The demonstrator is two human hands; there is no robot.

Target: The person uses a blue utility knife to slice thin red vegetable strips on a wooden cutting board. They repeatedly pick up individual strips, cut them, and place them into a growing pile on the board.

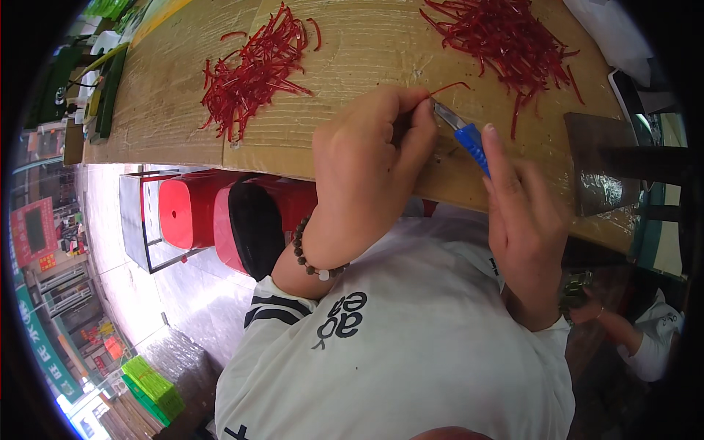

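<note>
My left hand (370,150) pinches the end of a thin red strip (451,86) between thumb and forefinger. The strip's free end curves off to the right. In my right hand (524,202) is a utility knife with a blue handle (471,143). Its metal blade reaches up to the left fingertips, close to the pinched strip; whether it touches the strip I cannot tell. Two heaps of similar red strips lie on the table beyond my hands, a left heap (253,77) and a right heap (506,44).
The brown, film-covered tabletop (367,55) ends just before my body. Red stools (187,209) and a black bag (253,227) are below its left edge. A dark flat panel (601,161) sits at the right. Another person's arm (612,326) shows at lower right.
</note>
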